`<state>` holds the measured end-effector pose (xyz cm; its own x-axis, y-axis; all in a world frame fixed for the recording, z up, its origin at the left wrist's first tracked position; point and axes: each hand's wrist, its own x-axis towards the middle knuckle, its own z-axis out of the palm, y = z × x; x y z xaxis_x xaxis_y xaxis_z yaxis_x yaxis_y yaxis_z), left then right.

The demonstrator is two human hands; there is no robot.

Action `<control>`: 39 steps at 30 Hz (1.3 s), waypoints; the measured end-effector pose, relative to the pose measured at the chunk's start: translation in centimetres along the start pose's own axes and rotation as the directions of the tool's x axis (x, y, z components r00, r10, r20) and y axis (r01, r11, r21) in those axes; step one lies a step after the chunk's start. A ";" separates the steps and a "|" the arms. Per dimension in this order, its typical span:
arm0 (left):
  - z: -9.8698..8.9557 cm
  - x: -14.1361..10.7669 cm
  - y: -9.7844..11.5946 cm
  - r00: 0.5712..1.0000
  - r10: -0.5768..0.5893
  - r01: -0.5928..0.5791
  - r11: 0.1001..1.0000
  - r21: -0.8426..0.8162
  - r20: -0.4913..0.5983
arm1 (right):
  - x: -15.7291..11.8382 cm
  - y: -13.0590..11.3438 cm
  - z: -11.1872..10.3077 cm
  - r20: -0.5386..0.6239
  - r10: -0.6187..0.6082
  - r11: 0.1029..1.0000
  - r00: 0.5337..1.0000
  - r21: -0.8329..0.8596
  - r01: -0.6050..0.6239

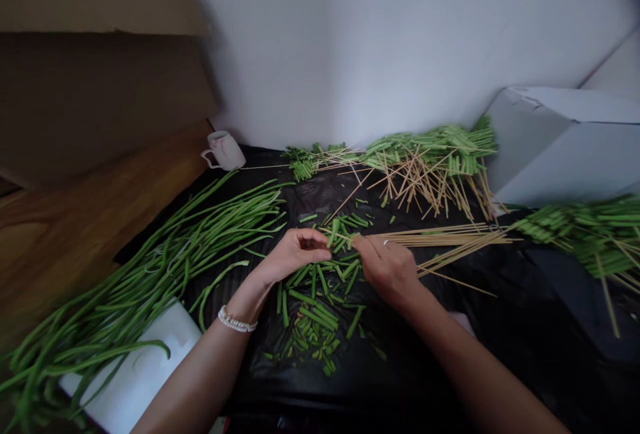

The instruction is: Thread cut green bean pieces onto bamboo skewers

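Over the middle of the black plastic sheet, my right hand (387, 266) is closed on a thin bamboo skewer (344, 237) that points left. A short cut piece of long green bean (334, 231) sits near the skewer's tip. My left hand (299, 251), with a beaded bracelet at the wrist, has its thumb and fingers curled around that end, at the bean piece. Its fingertips are partly hidden. Loose cut bean pieces (320, 317) lie scattered below and between both hands. Close to my right hand, a bundle of bare skewers (440, 237) lies on the sheet.
Whole long beans (200, 234) spread on the left, partly over a white box (150, 361). A mug (226, 150) stands at the back left. Skewered beans (430, 147) are piled along the wall, with another pile (585, 227) at right, by a white carton (565, 141).
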<state>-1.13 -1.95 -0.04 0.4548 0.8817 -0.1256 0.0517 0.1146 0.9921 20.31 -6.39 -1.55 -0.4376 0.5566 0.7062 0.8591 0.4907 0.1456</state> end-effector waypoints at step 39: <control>0.0 0.1 0.3 0.996 -0.077 0.050 0.898 -0.438 -0.045 | -0.2 0.1 0.3 -0.011 -0.003 0.999 1.000 -0.042 0.003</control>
<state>-1.12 -1.85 0.22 0.4091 0.8898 -0.2021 -0.3200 0.3473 0.8815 20.38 -6.27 -1.90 -0.4373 0.5474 0.7135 0.8682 0.4639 0.1763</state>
